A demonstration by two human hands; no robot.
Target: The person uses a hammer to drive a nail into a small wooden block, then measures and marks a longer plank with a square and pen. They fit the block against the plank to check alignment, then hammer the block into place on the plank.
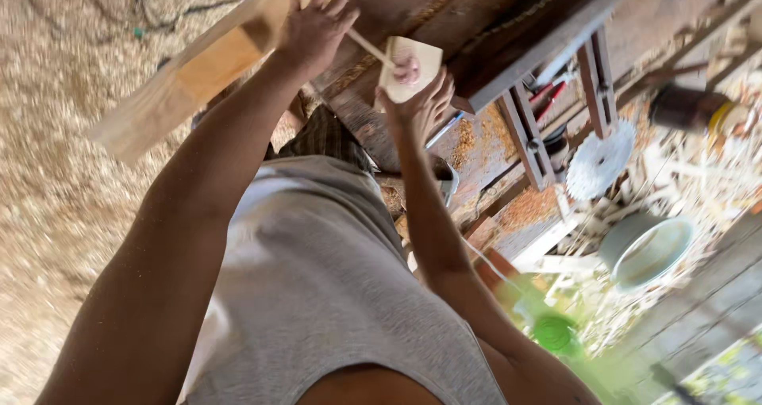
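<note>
He's steadying a long pale plank [190, 76] just left of the dark workbench [508, 48]. His left hand [313, 28] lies on the plank with fingers spread, pressing rather than gripping. The right hand [421, 107], at the workbench's near edge, has its fingers curled up around a small pale wooden block [413, 68] with a thin stick through it, though motion blur leaves me unsure of that. I'd say keep the plank pinned flat and the block square to it. I count one plank, one block, one saw blade [599, 163] below the workbench, and one bowl [647, 250] beyond that
</note>
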